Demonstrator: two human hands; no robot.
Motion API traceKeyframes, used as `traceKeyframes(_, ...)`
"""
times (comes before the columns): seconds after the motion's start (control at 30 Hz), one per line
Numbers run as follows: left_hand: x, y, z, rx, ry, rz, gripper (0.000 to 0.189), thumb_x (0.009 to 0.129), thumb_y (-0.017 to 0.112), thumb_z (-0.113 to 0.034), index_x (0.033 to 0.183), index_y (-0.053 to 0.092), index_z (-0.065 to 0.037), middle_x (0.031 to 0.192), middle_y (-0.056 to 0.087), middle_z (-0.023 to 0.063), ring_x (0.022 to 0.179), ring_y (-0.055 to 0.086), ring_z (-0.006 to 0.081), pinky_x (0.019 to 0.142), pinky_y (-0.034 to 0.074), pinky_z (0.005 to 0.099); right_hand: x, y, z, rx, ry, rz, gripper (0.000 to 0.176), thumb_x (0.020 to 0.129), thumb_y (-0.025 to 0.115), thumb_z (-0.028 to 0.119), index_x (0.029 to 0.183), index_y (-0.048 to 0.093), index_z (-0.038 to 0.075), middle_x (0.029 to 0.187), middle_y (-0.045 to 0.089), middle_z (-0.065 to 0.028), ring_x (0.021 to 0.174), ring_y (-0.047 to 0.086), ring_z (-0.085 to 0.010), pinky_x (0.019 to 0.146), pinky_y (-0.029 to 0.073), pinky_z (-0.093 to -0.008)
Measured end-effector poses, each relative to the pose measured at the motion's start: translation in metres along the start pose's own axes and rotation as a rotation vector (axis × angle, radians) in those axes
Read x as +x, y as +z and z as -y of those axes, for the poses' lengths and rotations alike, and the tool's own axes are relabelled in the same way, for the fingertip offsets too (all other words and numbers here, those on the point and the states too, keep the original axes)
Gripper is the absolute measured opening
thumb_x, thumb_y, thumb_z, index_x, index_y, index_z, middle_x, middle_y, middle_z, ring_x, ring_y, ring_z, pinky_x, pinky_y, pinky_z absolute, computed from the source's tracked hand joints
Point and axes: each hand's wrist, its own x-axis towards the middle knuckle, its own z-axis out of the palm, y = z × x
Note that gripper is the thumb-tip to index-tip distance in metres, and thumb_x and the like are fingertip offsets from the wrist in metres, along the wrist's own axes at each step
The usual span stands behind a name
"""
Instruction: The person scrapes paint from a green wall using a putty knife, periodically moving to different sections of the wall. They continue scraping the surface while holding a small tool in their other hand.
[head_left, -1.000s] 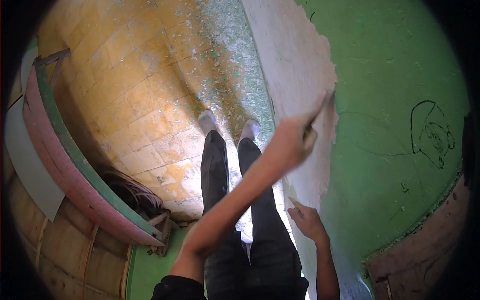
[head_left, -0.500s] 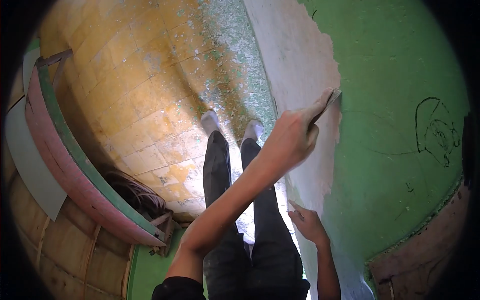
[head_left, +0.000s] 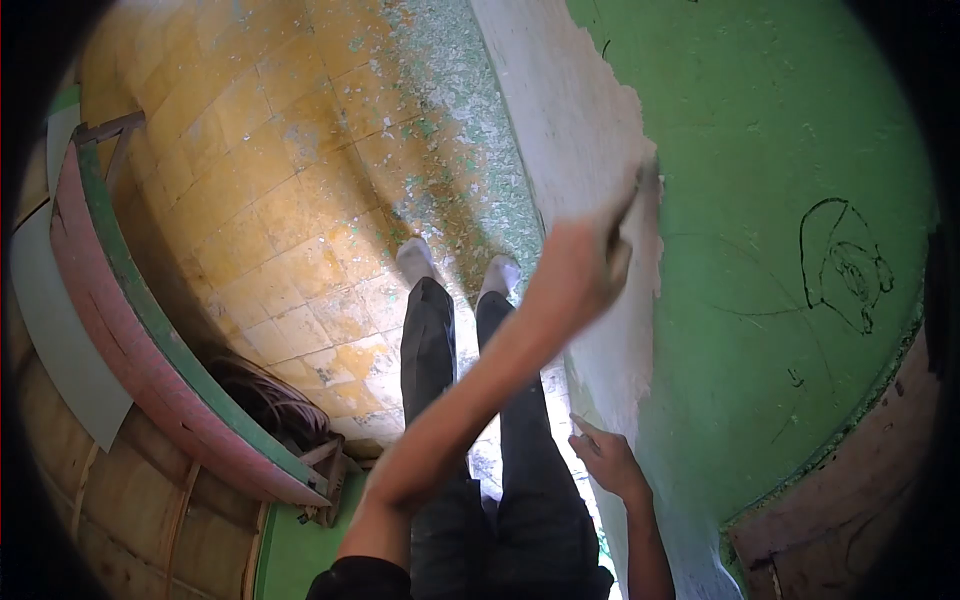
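Head view looks down past dark trousers (head_left: 545, 500). Close by on that side is the right hand (head_left: 612, 467), next to the wall (head_left: 740, 220). Its fingers are loose and a bit apart, with one poking out, and I see nothing in it. I can't tell if it touches the wall.

A little farther out is the left hand (head_left: 580, 275), with its arm reaching across the legs. It is closed around a thin flat tool (head_left: 649, 180), pinching it with one finger lying along it. The hand is blurry, so I can't tell where the thumb goes.

The flat tool looks light and stiff, like it won't bend much. I think it is not easy to break, but its thin edge could be sharp. The best place to hold it seems to be the back end, away from the tip. It looks dark and grayish, and most of it hides behind the fingers. Its tip is at the bumpy line where the green paint meets a pale strip (head_left: 545, 100), and it seems to be against the wall.

Past the hands are two feet in pale socks (head_left: 413, 258). Farther off, little paint bits (head_left: 455, 110) lie along the bottom of the wall, on the yellow tile floor (head_left: 270, 130). Black scribbles (head_left: 845, 270) mark the green paint.
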Motion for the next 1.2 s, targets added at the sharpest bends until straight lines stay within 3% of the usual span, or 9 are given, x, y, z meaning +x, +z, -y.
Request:
traceKeyframes(0.1, 0.039, -0.027, -0.008, -0.017, 0.023, -0.031, 0.073, 0.085, 0.051, 0.001, 0.154, 0.04, -0.02, 0.066, 0.048, 0.0194, 0.056, 0.048, 0.0179, 0.063, 0.048, 0.0364, 0.003, 0.0, 0.004, -0.016, -0.003, -0.009, 0.051, 0.098, 0.061, 0.033, 0.142, 0.055, 0.008, 0.082, 0.066, -0.0202, 0.076, 0.067, -0.0286, 0.075, 0.05, -0.0414)
traceKeyframes(0.17, 0.012, -0.02, -0.014, -0.001, -0.031, 0.067, 0.074, 0.085, 0.051, 0.001, 0.154, 0.04, -0.019, 0.065, 0.047, 0.0189, 0.056, 0.049, 0.0179, 0.063, 0.048, 0.036, 0.004, 0.0, 0.003, -0.032, -0.032, -0.03, 0.05, 0.098, 0.061, 0.032, 0.141, 0.055, 0.008, 0.08, 0.065, -0.0198, 0.073, 0.066, -0.0277, 0.074, 0.05, -0.0408)
traceKeyframes(0.2, 0.002, -0.013, -0.019, -0.072, 0.052, 0.031, 0.075, 0.077, 0.052, 0.005, 0.15, 0.043, -0.009, 0.074, 0.058, 0.0319, 0.069, 0.063, 0.0479, 0.072, 0.05, 0.051, 0.003, 0.001, 0.002, -0.038, -0.046, -0.038, 0.05, 0.098, 0.061, 0.032, 0.141, 0.055, 0.008, 0.08, 0.065, -0.0195, 0.073, 0.065, -0.0272, 0.074, 0.05, -0.0405)
traceKeyframes(0.43, 0.058, -0.033, -0.021, -0.013, 0.039, -0.079, 0.072, 0.078, 0.052, 0.003, 0.148, 0.044, -0.007, 0.077, 0.059, 0.0335, 0.071, 0.062, 0.049, 0.07, 0.05, 0.0519, 0.002, -0.009, 0.01, -0.021, -0.026, -0.05, 0.05, 0.098, 0.062, 0.033, 0.141, 0.056, 0.009, 0.078, 0.064, -0.0208, 0.071, 0.065, -0.0277, 0.073, 0.05, -0.0413)
traceKeyframes(0.5, 0.01, -0.022, -0.022, -0.015, -0.069, 0.096, 0.071, 0.078, 0.051, 0.004, 0.148, 0.044, -0.006, 0.081, 0.059, 0.0364, 0.072, 0.064, 0.0478, 0.07, 0.051, 0.0515, -0.002, -0.007, 0.006, -0.025, -0.045, -0.063, 0.051, 0.098, 0.062, 0.033, 0.141, 0.056, 0.008, 0.079, 0.065, -0.0211, 0.071, 0.065, -0.0277, 0.073, 0.05, -0.0408)
traceKeyframes(0.6, 0.018, -0.018, -0.01, -0.041, 0.014, 0.027, 0.074, 0.078, 0.052, 0.004, 0.15, 0.043, -0.01, 0.077, 0.059, 0.0349, 0.065, 0.063, 0.0448, 0.069, 0.051, 0.0501, -0.003, -0.01, 0.011, -0.004, 0.015, -0.01, 0.051, 0.098, 0.062, 0.034, 0.141, 0.056, 0.008, 0.082, 0.067, -0.0209, 0.072, 0.066, -0.0278, 0.074, 0.05, -0.0404)
traceKeyframes(0.67, 0.069, -0.048, -0.02, 0.004, -0.095, 0.019, 0.076, 0.077, 0.053, 0.004, 0.151, 0.042, -0.011, 0.075, 0.058, 0.0341, 0.064, 0.062, 0.0445, 0.069, 0.051, 0.0493, 0.002, -0.009, 0.013, 0.004, 0.033, 0.007, 0.051, 0.098, 0.062, 0.034, 0.141, 0.055, 0.008, 0.084, 0.068, -0.0211, 0.074, 0.067, -0.0283, 0.075, 0.051, -0.0405)
traceKeyframes(0.8, 0.026, -0.032, -0.004, -0.005, 0.013, 0.111, 0.075, 0.078, 0.052, 0.004, 0.151, 0.043, -0.009, 0.076, 0.058, 0.0338, 0.063, 0.062, 0.0432, 0.07, 0.052, 0.0471, 0.004, 0.006, 0.0, -0.03, -0.015, -0.003, 0.052, 0.097, 0.062, 0.036, 0.142, 0.055, 0.009, 0.082, 0.067, -0.0221, 0.075, 0.068, -0.0285, 0.075, 0.051, -0.0404)
traceKeyframes(1.2, 0.072, -0.038, -0.005, -0.006, -0.024, -0.031, 0.067, 0.079, 0.051, 0.002, 0.146, 0.047, -0.005, 0.097, 0.061, 0.0369, 0.086, 0.066, 0.0472, 0.078, 0.052, 0.0461, 0.006, 0.013, -0.014, 0.025, 0.016, -0.009, 0.052, 0.095, 0.064, 0.036, 0.139, 0.058, 0.009, 0.082, 0.067, -0.0231, 0.075, 0.068, -0.0283, 0.074, 0.051, -0.0378)
